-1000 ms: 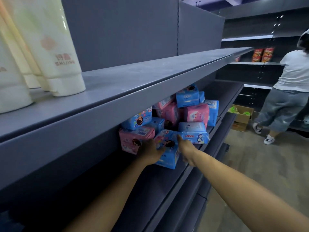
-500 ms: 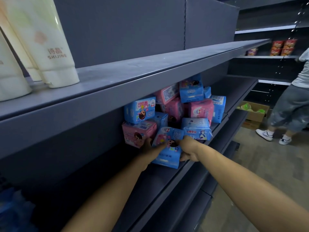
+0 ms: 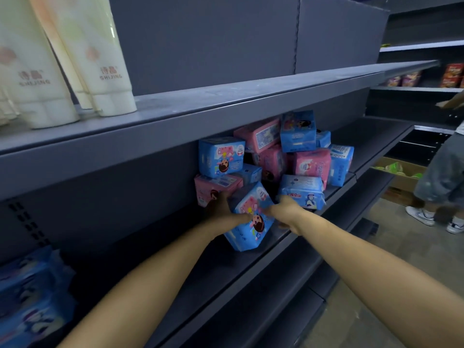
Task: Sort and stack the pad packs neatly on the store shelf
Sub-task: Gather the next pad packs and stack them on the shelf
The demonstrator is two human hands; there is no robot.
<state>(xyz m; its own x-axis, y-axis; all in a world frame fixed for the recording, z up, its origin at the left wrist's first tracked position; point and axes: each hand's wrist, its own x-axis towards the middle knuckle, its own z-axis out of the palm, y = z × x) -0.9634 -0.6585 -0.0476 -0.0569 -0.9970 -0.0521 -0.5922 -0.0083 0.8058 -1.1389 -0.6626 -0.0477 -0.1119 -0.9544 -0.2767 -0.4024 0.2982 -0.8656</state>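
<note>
Gripping a tilted blue pack [image 3: 252, 219] from both sides, the left hand [image 3: 223, 209] curls its fingers round the pack's left edge and the right hand [image 3: 285, 212] pinches its right edge, on the dark shelf [image 3: 200, 267]. Far left of the left hand lie blurred blue packs [image 3: 30, 295], and above them cream tubes [image 3: 75, 61] stand on the upper shelf [image 3: 226, 96]. Just behind the left hand sits a pink pack [image 3: 213, 187] under a blue one [image 3: 221, 156]. Behind the right hand the jumbled pile [image 3: 301, 151] leans every way. Far right, a person [image 3: 442, 177] stands by a box [image 3: 399, 177].
</note>
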